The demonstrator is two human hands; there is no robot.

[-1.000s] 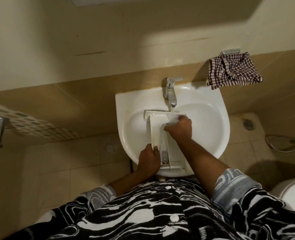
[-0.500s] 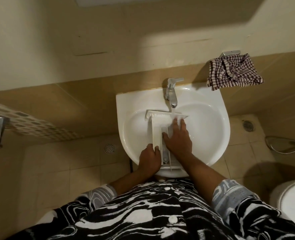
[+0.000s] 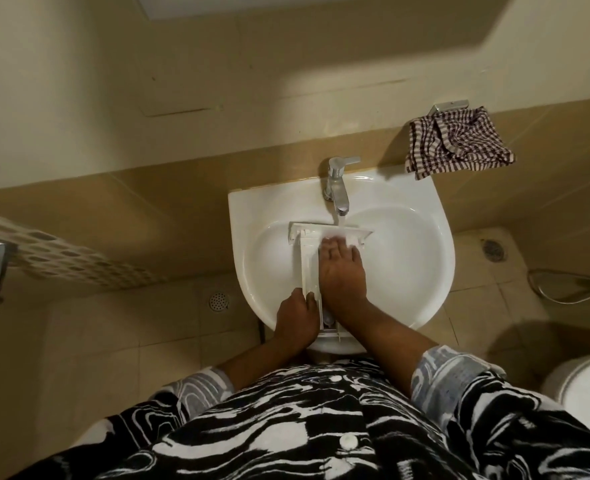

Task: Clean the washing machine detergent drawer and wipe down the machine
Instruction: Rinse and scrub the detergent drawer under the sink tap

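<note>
— While lying lengthwise in the white sink [image 3: 407,265], pointing which way?
— Detergent drawer [image 3: 309,265]: front panel right under the tap [image 3: 336,181], near end over the sink's front rim.
— Left hand [image 3: 295,320]?
— Curled round the drawer's near left edge, gripping.
— Right hand [image 3: 342,278]?
— Laid flat along the drawer, fingers straight, tips at the front panel.
— Elsewhere?
— Checked cloth [image 3: 456,143], hung on the wall right of the tap.

Sink [image 3: 425,209]: glossy white ceramic, smooth.
Tap [image 3: 336,183]: polished chrome metal.
Detergent drawer [image 3: 308,268]: white plastic, smooth.
Checked towel [image 3: 456,142]: woven cloth, matt, crumpled.
Floor tiles [image 3: 96,334]: beige, smooth, low sheen.
Shirt [image 3: 286,427]: soft printed cloth.
</note>
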